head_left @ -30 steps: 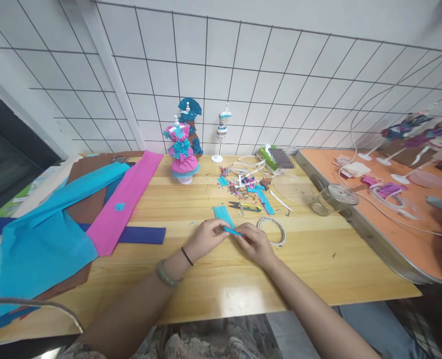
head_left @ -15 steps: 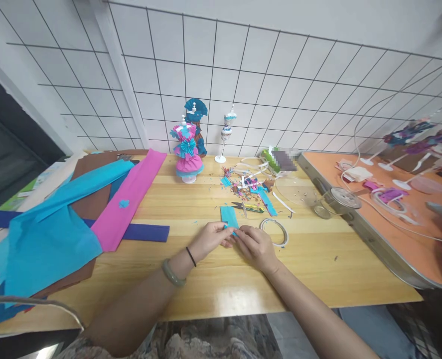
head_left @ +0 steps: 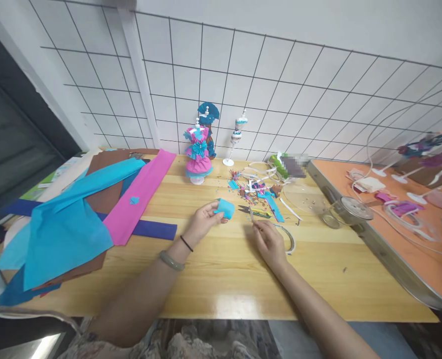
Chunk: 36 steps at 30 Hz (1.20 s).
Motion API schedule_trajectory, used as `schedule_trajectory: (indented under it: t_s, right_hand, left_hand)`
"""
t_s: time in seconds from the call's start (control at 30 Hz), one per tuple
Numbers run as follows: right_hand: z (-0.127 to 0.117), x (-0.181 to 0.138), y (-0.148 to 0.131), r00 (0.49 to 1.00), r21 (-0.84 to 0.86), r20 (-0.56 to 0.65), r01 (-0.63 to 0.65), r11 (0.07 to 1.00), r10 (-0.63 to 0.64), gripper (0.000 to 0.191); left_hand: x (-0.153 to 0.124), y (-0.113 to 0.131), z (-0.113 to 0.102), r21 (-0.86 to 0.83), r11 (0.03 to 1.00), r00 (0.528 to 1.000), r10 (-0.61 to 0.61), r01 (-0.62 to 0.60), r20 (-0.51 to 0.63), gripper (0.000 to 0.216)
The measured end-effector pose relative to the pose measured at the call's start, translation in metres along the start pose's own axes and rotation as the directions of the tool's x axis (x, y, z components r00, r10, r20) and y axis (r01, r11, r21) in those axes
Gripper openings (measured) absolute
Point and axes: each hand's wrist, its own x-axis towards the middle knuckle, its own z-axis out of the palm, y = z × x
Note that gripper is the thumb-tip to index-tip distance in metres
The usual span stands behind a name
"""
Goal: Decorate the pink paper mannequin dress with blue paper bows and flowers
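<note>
My left hand [head_left: 202, 223] pinches a small folded piece of cyan crepe paper [head_left: 225, 207] and holds it just above the wooden table [head_left: 221, 279]. My right hand [head_left: 270, 243] rests on the table to its right with the fingers loosely apart and nothing in them. Its fingertips lie just short of the small yellow-and-black scissors [head_left: 256, 212]. A white tape ring [head_left: 290, 238] lies beside the right hand.
Cyan [head_left: 60, 224], pink [head_left: 140, 199], brown and dark blue [head_left: 157, 229] crepe sheets cover the table's left. Paper-dressed doll stands [head_left: 197, 157] and a scrap pile [head_left: 256, 187] sit at the back. A glass jar [head_left: 350, 210] and an orange table [head_left: 411, 234] are on the right.
My hands have parted. The left hand has lifted the cyan paper up and away; the right hand let go of it and moved right, toward the scissors. The camera has shifted.
</note>
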Motion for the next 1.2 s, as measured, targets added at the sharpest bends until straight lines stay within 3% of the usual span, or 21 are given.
schedule_trajectory:
  t_s: [0.13,0.27,0.43,0.63,0.73,0.83,1.0,1.2]
  right_hand:
    - [-0.007,0.019,0.021,0.997,-0.103,0.022,-0.069,0.992,0.072,0.026]
    - [-0.004,0.04,0.037,0.981,-0.206,0.164,-0.07,0.976,0.105,0.031]
    - [0.004,0.052,0.037,0.94,-0.276,0.316,-0.04,0.96,0.13,0.018]
    - [-0.01,0.054,0.03,0.933,-0.326,0.256,-0.161,0.931,0.252,0.016]
    - [-0.016,0.062,0.028,0.93,-0.27,0.187,-0.262,0.926,0.318,0.028]
    - [-0.015,0.07,0.016,0.917,-0.122,0.194,-0.331,0.936,0.35,0.036]
    - [0.003,0.073,-0.021,0.876,0.174,0.372,-0.39,0.904,0.306,0.045]
    - [0.02,0.063,-0.035,0.812,0.293,0.534,-0.44,0.849,0.236,0.055]
  left_hand:
    - [0.001,0.002,-0.002,0.01,0.998,0.998,0.066,-0.066,0.008,0.047]
    - [0.006,-0.004,-0.009,0.041,0.999,1.0,-0.01,0.011,-0.018,0.052]
    - [0.011,-0.008,-0.019,0.049,0.999,0.999,-0.02,0.022,-0.044,0.047]
    - [0.016,-0.009,-0.024,0.031,0.998,0.992,-0.046,0.05,-0.114,0.041]
    - [0.017,-0.008,-0.024,0.012,0.998,0.99,-0.061,0.063,-0.131,0.039]
    - [0.018,-0.005,-0.024,-0.01,0.998,0.988,-0.07,0.069,-0.136,0.038]
    - [0.017,0.0,-0.025,-0.01,0.998,0.99,-0.06,0.059,-0.128,0.038]
    - [0.02,-0.002,-0.032,0.053,0.998,0.988,-0.018,0.026,-0.154,0.038]
